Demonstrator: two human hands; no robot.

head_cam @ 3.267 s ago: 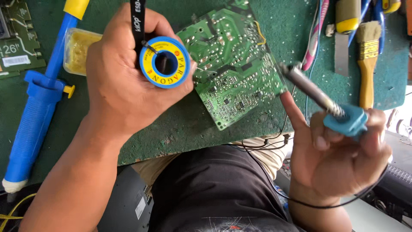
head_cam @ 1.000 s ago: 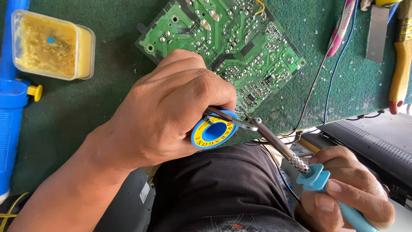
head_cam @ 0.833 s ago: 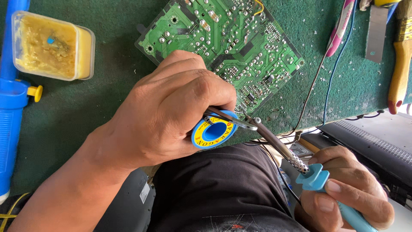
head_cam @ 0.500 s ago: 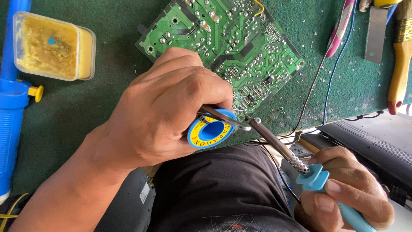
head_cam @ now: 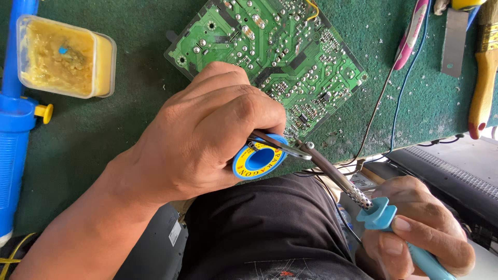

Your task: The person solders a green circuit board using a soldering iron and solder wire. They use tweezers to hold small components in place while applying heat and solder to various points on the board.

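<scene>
The left hand (head_cam: 207, 140) is curled tight around a small spool of solder (head_cam: 258, 161) with a blue core and yellow face, which shows just under its fingers; a thin strand of solder wire (head_cam: 280, 147) runs out from the fingertips toward the right. The right hand (head_cam: 420, 228) is closed around the light blue handle of a soldering iron (head_cam: 342, 181), whose metal shaft slants up and to the left so that its tip meets the end of the wire, just beside the spool. Directly beyond the left hand's knuckles a green circuit board (head_cam: 280, 57) lies solder side up on the green table (head_cam: 114, 135). Well to the left of the left hand sits an open plastic tub of yellowish flux (head_cam: 65, 57), and further left a blue desoldering pump (head_cam: 15, 129). Beyond the right hand lie a pink-handled tool (head_cam: 412, 31) and a brush with a yellow wooden handle (head_cam: 485, 72), with thin wires (head_cam: 394, 103) trailing over the table edge.
</scene>
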